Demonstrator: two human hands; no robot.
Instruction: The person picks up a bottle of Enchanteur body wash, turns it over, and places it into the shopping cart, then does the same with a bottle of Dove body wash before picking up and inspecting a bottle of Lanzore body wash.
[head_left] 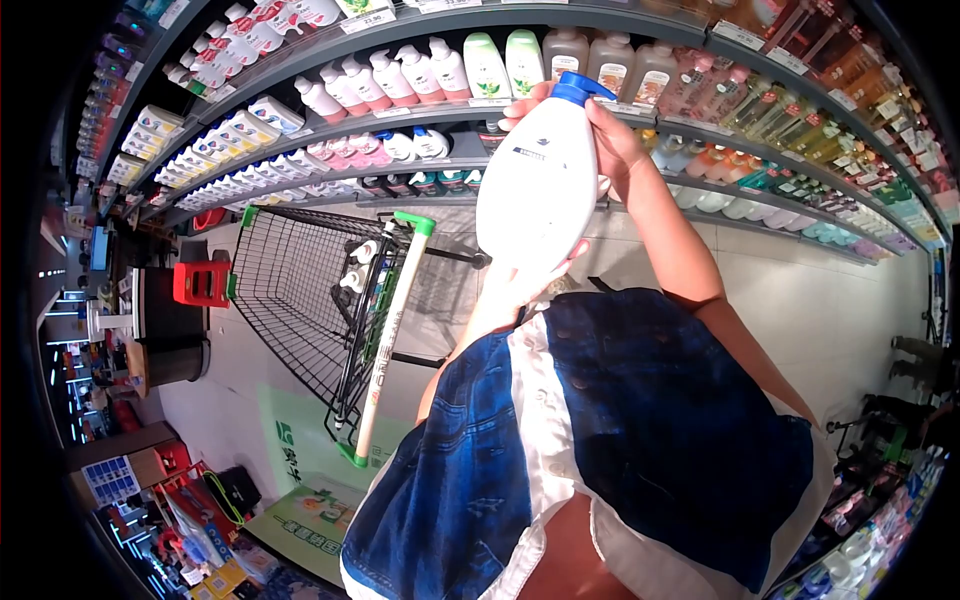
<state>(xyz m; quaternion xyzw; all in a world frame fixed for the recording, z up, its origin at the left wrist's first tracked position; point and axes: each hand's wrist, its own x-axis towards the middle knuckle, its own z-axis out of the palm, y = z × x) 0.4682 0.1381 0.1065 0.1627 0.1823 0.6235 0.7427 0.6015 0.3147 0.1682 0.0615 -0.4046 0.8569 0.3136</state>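
I'm grasping a white pump bottle point(535, 200) with both hands, and it is sitting to the right of the shopping cart point(275, 290), with the shelves point(590, 15) rising beyond the cart. I'm reckoning that holding it well means sharing the load: my left hand point(515, 286) should be taking the weight low down while my right hand point(614, 145) is steadying the neck without pressing the blue pump point(573, 88), which is pointing away from the cart. A smooth, rounded body like this would probably be slipping if I were pinching only the top, so I'm favouring a wrapped grip over a hard squeeze. The bottle is touching both hands: its neck is resting within my right hand, whose fingers point(522, 106) are showing on the side nearer the cart, and its base is bearing on my left hand, partly hiding it, so I can't tell how all those fingers are lying.
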